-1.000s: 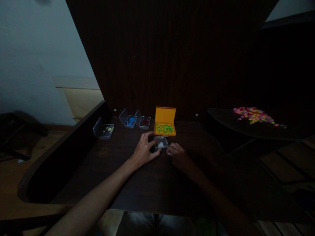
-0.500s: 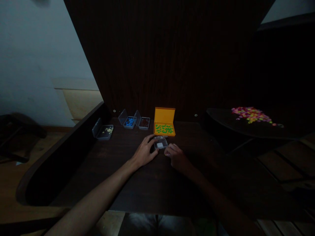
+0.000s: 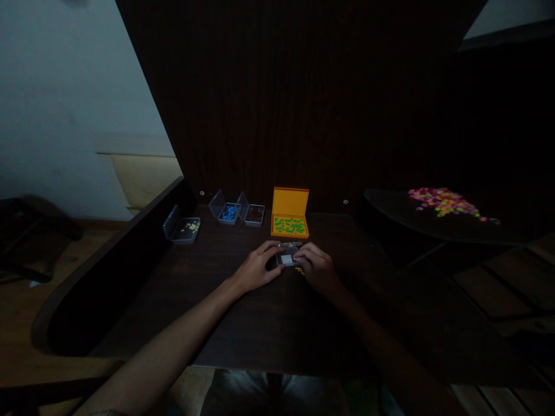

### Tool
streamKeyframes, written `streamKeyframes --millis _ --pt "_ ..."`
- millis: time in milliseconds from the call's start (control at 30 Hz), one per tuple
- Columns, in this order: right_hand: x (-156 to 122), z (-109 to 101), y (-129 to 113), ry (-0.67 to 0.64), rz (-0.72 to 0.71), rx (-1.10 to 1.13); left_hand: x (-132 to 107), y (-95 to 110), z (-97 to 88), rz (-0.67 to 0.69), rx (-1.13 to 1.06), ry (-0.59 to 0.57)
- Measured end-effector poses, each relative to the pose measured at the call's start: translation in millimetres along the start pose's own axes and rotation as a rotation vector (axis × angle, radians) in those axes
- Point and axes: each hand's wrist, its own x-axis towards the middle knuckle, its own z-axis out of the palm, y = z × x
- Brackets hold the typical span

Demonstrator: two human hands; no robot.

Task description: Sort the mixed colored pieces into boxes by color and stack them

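A small clear plastic box (image 3: 287, 257) with something white inside sits on the dark wooden table (image 3: 260, 329), between my two hands. My left hand (image 3: 255, 270) curls around its left side, fingers touching it. My right hand (image 3: 316, 267) grips its right side, fingers bent over the edge. A tiny yellow piece (image 3: 299, 270) shows by my right fingers. Just behind stands an open orange box (image 3: 290, 214) holding green pieces.
Three open clear boxes line the back left: one with pale pieces (image 3: 185, 229), one with blue pieces (image 3: 228, 212), one with dark red pieces (image 3: 253, 214). A heap of pink and yellow pieces (image 3: 442, 201) lies on a dark surface at right. A dark panel rises behind.
My right hand moved up from beside the clear box and now grips its right side. The left hand stays on the box's left.
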Motion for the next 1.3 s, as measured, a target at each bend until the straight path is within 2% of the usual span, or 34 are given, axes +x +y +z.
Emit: streamKeyframes --millis 233,433,567,700,900,1300 --pt "-3 7 9 0.017 -0.007 -0.021 -1 0 0.8 0.018 -0.036 -0.011" --pt "0 -5 5 0.024 0.021 0.025 0 -1 -0.7 0.019 -0.022 0.001" --pt "6 -25 6 -0.143 -0.001 0.036 0 -5 -2.3 0.008 0.000 0.034" --pt "7 -39 11 -0.320 0.041 -0.002 1 -9 -5.6 -0.030 0.021 0.056" --pt "4 -38 17 -0.513 0.093 -0.023 1 -10 -6.8 -0.041 0.029 0.052" --pt "-4 -15 22 -0.400 0.011 -0.081 2 -11 -5.3 -0.031 0.015 0.042"
